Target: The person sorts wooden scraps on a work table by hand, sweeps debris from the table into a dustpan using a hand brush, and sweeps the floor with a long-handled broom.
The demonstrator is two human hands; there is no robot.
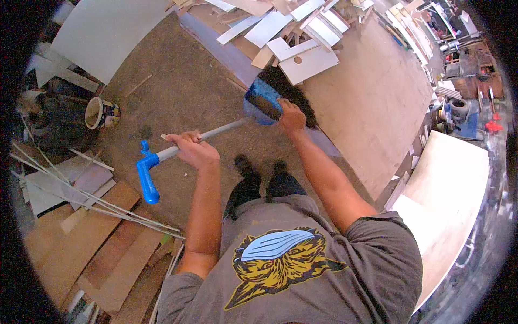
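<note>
A blue dustpan [264, 98] with a long grey pole [229, 128] is held up in front of me, its pole slanting down to the left. My left hand [195, 151] is closed round the pole near the blue end grip [147, 178]. My right hand [291, 116] grips the right edge of the pan, which looks tilted. Beside the pan lies a dark patch [302, 102] that I cannot make out clearly.
White and wooden offcuts [307, 59] are piled ahead on a large board [372, 102]. A bucket [94, 113] stands at the left. Planks and thin strips [97, 243] lie at lower left. Pale panels [450, 178] are at the right.
</note>
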